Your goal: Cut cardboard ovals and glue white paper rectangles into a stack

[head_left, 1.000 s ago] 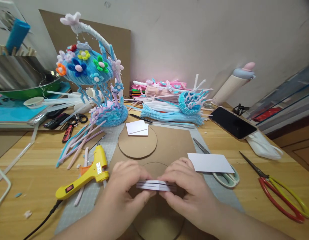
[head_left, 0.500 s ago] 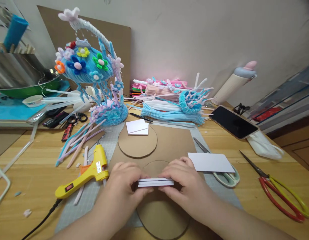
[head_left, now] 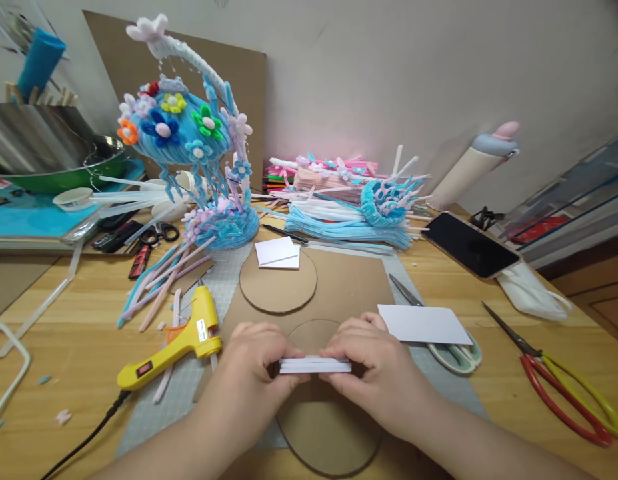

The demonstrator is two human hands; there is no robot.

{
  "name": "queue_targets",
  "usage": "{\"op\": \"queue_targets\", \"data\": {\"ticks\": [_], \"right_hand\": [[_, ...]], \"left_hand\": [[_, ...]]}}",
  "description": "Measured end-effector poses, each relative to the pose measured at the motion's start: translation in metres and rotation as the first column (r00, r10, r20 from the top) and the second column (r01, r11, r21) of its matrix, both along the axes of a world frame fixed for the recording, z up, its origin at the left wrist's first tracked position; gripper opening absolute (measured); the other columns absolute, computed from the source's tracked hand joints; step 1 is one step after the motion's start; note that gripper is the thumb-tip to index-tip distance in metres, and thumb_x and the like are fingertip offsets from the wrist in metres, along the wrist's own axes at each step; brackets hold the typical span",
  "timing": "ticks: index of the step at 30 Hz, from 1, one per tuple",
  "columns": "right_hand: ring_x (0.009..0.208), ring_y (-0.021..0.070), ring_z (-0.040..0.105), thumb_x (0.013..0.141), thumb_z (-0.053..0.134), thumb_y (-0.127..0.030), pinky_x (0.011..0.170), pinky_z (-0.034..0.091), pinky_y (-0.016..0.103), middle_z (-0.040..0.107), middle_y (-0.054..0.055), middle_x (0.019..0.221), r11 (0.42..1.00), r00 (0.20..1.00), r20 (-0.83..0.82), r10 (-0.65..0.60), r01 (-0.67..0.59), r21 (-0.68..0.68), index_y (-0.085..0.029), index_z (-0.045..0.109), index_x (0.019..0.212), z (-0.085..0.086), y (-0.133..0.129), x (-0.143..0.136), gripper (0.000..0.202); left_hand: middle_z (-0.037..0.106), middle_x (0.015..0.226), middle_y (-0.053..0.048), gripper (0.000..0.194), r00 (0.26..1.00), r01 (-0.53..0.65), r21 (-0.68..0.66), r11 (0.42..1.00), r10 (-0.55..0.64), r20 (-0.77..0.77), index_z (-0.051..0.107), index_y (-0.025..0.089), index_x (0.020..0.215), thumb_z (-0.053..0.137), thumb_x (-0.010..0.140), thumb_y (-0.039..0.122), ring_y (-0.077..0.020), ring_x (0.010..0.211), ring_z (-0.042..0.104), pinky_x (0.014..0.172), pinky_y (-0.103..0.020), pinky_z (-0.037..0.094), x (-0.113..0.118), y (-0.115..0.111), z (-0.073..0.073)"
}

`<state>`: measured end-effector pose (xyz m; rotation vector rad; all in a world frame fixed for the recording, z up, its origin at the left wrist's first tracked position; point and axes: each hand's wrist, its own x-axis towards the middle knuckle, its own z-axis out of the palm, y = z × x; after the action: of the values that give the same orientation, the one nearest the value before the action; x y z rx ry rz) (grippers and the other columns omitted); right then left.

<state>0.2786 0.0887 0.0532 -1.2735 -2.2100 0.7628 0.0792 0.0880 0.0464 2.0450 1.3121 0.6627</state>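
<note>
Between my two hands is a small stack of white foam boards (head_left: 315,366), seen edge-on. My left hand (head_left: 259,363) pinches its left end, thumb below and fingers above. The right end is gripped the same way by my right hand (head_left: 363,360). Under the stack lies a round cardboard disc (head_left: 329,433), partly covered by my hands. Farther off, another cardboard disc (head_left: 279,290) bears two small white pieces (head_left: 279,252). A larger white rectangle (head_left: 423,324) rests across green-handled scissors (head_left: 459,357) to the right.
A yellow glue gun (head_left: 173,343) with a black cord lies at left. Red-and-yellow-handled scissors (head_left: 563,393) and a phone (head_left: 471,245) are at right. Behind stand a blue pipe-cleaner flower ornament (head_left: 181,133) and bundles of pipe cleaners (head_left: 343,227). A grey cutting mat (head_left: 159,413) lies beneath.
The whole view has shifted slightly, so things appear a little farther right. The edges of the held boards are tilted a bit differently; both hands keep their grip.
</note>
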Motion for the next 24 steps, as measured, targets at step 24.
{"op": "queue_targets", "data": {"ticks": [24], "right_hand": [[0.078,0.0204,0.059,0.076,0.066,-0.015,0.07,0.047,0.032,0.064,0.0,0.083,0.932,0.79,-0.508,-0.343,0.354,-0.079,-0.029,0.062,0.085,0.007,0.0,0.019,0.017]], "left_hand": [[0.062,0.119,-0.005,0.049,0.949,-0.152,-0.138,0.979,0.183,0.256,0.058,0.03,0.112,0.076,0.067,0.021,-0.0288,0.116,0.05,0.101,-0.05,0.035,0.004,-0.007,-0.001]]}}
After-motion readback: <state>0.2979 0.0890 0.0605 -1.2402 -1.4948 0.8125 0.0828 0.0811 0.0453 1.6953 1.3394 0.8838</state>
